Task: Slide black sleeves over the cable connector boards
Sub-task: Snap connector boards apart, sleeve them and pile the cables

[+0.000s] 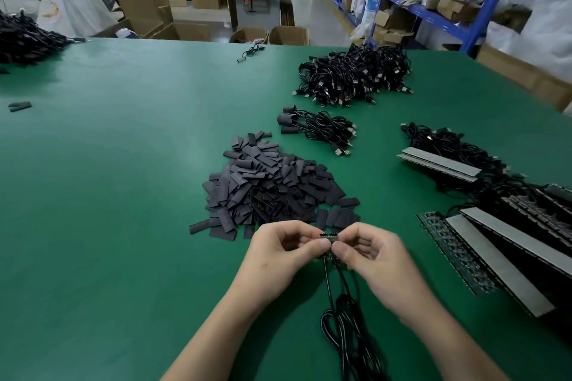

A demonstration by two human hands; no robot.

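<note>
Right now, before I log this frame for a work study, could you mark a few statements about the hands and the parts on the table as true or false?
1. The left hand and the right hand both pinch a small connector board between their fingertips. True.
2. The pile of black sleeves lies on the green table just beyond the hands. True.
3. The board's cable runs away toward the far edge of the table. False: it trails back toward the person and coils near the bottom of the view.
4. The large heap of cables lies left of that pile. False: it lies farther off and to the right.
</note>
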